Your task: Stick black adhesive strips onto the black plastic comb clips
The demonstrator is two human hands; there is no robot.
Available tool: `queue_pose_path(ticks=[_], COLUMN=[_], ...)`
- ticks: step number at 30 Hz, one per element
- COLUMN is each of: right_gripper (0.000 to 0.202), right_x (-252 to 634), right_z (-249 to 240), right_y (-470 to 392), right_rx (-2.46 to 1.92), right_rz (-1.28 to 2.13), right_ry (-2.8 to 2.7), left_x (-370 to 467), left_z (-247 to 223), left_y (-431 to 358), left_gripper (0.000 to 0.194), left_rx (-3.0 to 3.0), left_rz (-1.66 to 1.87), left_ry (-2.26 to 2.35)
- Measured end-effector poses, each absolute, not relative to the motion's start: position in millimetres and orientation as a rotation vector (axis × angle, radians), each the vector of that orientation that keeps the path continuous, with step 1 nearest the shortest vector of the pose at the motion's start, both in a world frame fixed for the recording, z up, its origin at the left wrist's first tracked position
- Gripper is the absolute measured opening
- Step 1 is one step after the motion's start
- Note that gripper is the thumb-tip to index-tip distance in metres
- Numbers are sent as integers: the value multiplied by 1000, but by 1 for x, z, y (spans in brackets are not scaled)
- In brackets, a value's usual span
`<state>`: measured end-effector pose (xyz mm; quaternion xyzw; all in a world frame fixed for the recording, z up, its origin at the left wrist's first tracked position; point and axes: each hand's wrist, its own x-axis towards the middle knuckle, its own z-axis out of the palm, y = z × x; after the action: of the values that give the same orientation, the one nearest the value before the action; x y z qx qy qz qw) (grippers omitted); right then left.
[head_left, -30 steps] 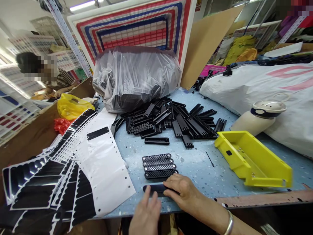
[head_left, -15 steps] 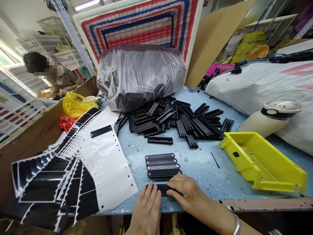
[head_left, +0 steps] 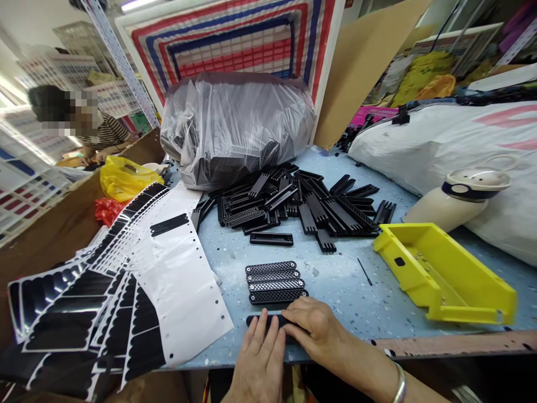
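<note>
A flat black bar (head_left: pixel 252 321) lies near the table's front edge, mostly covered by my hands. My left hand (head_left: pixel 260 355) rests on it with the fingers stretched out flat. At the bar's right end, the thumb and fingers of my right hand (head_left: pixel 314 324) are closed on it. Just beyond my fingers sits a row of several black bars (head_left: pixel 274 282) with a mesh pattern and small metal dots at their ends. A single black bar (head_left: pixel 271 239) with a recessed face lies farther back, in front of a heap of black slotted pieces (head_left: pixel 323 207).
Sheets of black stickers (head_left: pixel 67 324) and white backing paper (head_left: pixel 193 302) spread over the left side. At right are a thin black tool (head_left: pixel 364 272), a yellow bin (head_left: pixel 461 280) with small parts, and a bottle (head_left: pixel 440 204). A grey plastic bag (head_left: pixel 239 123) stands behind; a person works far left.
My left hand has slid slightly right along the bar, so the bar's left end now shows. My right hand keeps its grip. The whole view has shifted a little.
</note>
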<state>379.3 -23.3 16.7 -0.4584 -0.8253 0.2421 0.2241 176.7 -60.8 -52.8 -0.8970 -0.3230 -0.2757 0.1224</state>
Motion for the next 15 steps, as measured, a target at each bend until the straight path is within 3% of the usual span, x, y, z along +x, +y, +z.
queue_pose_path(ticks=[15], right_gripper=[17], right_x=[385], right_z=[17], right_y=[-22], right_rx=[-1223], right_rz=[747], right_ry=[-2240], left_x=[177], left_z=[-53], left_y=[-60], left_gripper=[50], left_rx=[-2628], left_rz=[-822], left_ry=[-908])
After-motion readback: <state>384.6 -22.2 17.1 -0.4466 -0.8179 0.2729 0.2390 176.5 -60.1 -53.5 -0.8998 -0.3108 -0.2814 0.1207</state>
